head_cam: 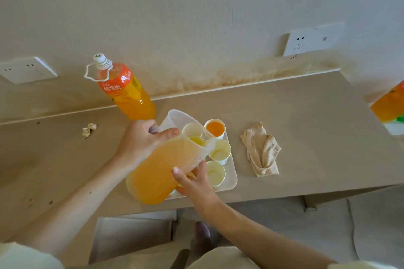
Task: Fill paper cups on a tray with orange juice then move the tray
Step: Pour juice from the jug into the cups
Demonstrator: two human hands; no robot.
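Note:
A clear plastic pitcher [166, 166] full of orange juice is tilted over a pale tray [232, 178] that carries several paper cups. My left hand [142, 140] grips the pitcher's handle. My right hand [194, 181] supports the pitcher's underside near its base, fingers spread against it. Juice runs from the spout into a cup [196, 141] that is partly hidden by the pitcher. The far cup [215, 128] is full of juice. Two cups on the tray's right side [219, 152] [215, 172] hold no juice. Another cup [192, 130] stands behind the spout.
A capped orange juice bottle [126, 91] stands at the back left of the counter. A crumpled beige cloth [261, 152] lies right of the tray, and a paper wad [88, 129] lies at left. A second juice container [390, 107] sits at the far right. The counter edge [262, 195] is close.

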